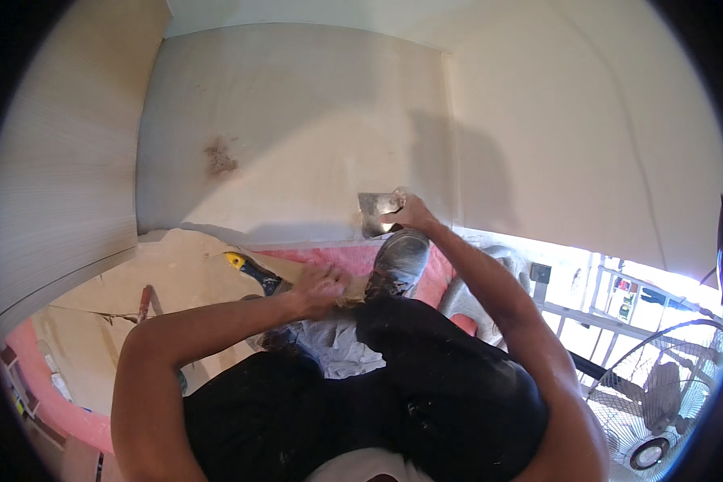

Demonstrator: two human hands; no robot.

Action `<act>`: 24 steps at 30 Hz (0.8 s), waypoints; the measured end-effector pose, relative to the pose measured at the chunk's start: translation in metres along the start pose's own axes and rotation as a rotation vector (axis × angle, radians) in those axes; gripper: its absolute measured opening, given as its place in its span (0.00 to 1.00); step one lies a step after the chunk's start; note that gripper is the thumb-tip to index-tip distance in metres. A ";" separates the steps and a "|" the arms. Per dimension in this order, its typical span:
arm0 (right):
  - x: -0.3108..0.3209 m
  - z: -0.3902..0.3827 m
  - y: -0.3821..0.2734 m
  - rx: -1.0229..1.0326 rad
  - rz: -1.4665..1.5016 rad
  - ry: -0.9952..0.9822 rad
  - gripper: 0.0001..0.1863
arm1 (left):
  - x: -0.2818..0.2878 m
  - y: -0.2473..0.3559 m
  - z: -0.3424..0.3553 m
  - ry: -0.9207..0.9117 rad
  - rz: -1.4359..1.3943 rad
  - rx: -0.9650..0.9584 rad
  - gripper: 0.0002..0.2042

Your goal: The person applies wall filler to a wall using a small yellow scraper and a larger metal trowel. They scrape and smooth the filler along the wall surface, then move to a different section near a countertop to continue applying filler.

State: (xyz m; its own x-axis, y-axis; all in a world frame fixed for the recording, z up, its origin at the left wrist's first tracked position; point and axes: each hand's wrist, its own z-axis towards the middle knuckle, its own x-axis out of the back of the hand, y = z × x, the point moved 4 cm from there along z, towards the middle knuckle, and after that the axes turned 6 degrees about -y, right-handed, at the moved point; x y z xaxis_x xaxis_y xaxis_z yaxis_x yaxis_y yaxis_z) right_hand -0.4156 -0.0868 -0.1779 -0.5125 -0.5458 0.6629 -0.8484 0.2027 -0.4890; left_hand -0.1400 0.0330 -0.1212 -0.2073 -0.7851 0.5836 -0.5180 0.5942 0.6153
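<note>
My right hand [414, 212] is closed on a wide metal scraper blade [372, 210], held close to the lower right part of the wall panel [297, 136]. The blade is smeared with pale filler. Left of my shoe, my left hand [323, 287] is lowered with its fingers curled, and what they hold, if anything, is hidden. A tan scrap [350, 300] shows beside it. A putty knife [253, 271] with a yellow and black handle lies just left of that hand. A brown stained patch [220, 156] marks the panel.
A wood-grain panel [72, 153] rises on the left, and a plain pale wall [570, 136] stands on the right. My dusty shoe [400, 259] is near the panel's foot. Pink sheeting [337, 256] lies along the base. A fan [659, 402] stands at lower right, near a metal ladder [586, 317].
</note>
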 end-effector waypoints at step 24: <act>-0.029 -0.008 -0.144 0.561 -0.477 -0.454 0.24 | -0.010 -0.008 -0.013 0.216 -0.122 0.015 0.33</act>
State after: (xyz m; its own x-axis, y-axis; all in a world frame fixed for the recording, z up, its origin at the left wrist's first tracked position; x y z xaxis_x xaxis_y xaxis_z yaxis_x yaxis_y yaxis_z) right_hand -0.2794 -0.0934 -0.1218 0.0858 -0.7663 0.6367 -0.7071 -0.4970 -0.5030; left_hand -0.1229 0.0387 -0.1254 0.0391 -0.7941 0.6066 -0.5408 0.4936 0.6811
